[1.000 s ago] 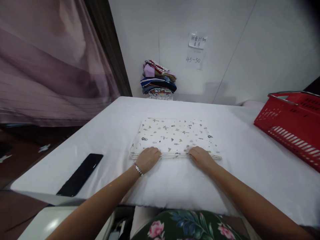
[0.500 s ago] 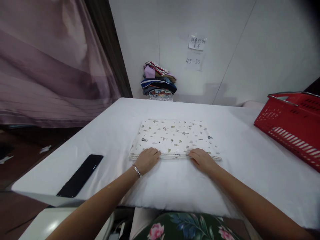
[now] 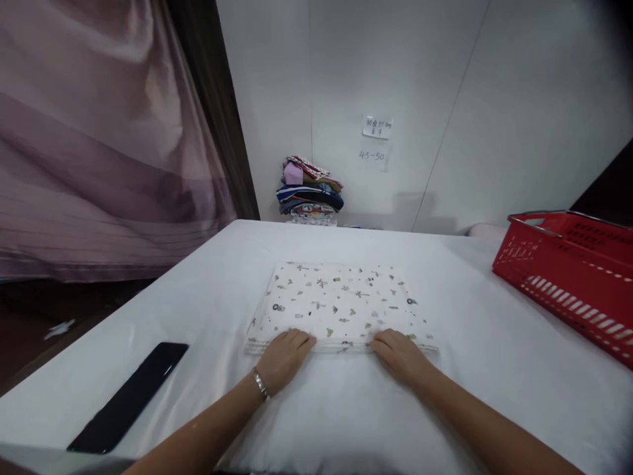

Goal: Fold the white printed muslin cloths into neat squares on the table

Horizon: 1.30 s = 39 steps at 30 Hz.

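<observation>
A white cloth [image 3: 341, 300] printed with small leaves, trees and animals lies flat on the table, folded into a layered rectangle. My left hand [image 3: 287, 356] is closed over its near edge, left of the middle; a silver bracelet circles that wrist. On the right part of the same edge, my right hand [image 3: 399, 355] has its fingers curled over the layers. Both thumbs are mostly hidden from view. Between the hands, the stacked folds of the edge show.
A black phone [image 3: 129, 396] lies on the white table [image 3: 208, 290] at left. At right stands a red plastic basket [image 3: 568, 264] with metal handles. Folded fabrics [image 3: 310, 191] are piled behind the far edge, below paper notes [image 3: 374, 142] on the wall. A pink curtain [image 3: 99, 145] hangs at left.
My view has tilted upward, so the table and everything on it appear lower. Both hands stay at the cloth's near edge, and the cloth keeps its folded shape.
</observation>
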Each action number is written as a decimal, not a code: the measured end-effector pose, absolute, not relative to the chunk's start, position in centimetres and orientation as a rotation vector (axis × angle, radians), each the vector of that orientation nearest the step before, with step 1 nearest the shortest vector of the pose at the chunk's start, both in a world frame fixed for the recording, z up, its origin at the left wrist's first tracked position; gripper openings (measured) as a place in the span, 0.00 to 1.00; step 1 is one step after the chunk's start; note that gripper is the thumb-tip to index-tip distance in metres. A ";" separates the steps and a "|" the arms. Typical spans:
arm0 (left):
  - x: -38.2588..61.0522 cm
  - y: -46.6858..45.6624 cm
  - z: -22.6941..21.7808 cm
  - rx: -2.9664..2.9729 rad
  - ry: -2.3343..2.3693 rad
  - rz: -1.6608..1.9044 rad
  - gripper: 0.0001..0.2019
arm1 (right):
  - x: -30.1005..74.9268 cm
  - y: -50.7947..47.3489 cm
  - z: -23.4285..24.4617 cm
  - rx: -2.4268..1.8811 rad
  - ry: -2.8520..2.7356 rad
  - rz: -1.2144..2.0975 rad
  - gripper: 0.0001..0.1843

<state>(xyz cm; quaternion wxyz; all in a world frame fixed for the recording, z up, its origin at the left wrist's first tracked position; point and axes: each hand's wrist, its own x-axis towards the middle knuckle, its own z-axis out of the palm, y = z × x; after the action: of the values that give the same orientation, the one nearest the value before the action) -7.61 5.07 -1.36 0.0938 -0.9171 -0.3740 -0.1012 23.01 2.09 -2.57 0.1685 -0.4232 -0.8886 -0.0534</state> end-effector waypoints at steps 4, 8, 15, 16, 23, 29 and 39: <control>-7.8 4.4 -0.7 -2.754 -1.125 -0.311 0.16 | 22.7 1.3 -1.7 -1.277 -2.548 -0.059 0.14; -7.9 5.1 1.1 -2.906 -1.208 -0.378 0.10 | 22.7 1.7 0.4 -1.265 -2.456 0.283 0.12; -8.0 11.3 0.1 -2.624 -1.615 -0.324 0.24 | 25.2 10.4 0.2 -1.593 -2.132 0.170 0.21; -8.1 12.0 -0.5 -2.592 -1.679 -0.251 0.27 | 25.8 11.6 -0.5 -1.710 -2.131 0.126 0.25; -8.9 12.3 -2.4 -2.590 -1.876 -0.009 0.32 | 27.8 13.7 -4.0 -2.187 -2.120 0.115 0.37; -8.0 14.8 0.9 -2.679 -2.097 0.127 0.30 | 27.5 15.2 -2.3 -2.176 -2.149 0.128 0.39; -6.9 21.5 -2.0 -2.512 -2.128 -0.049 0.39 | 30.1 20.2 -5.1 -2.251 -2.055 0.023 0.38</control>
<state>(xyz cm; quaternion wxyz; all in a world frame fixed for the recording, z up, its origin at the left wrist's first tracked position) -6.94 21.48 -2.03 -0.0755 -0.7607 -0.6445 -0.0148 30.09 20.16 -5.13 0.0469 -0.7377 -0.6735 0.0076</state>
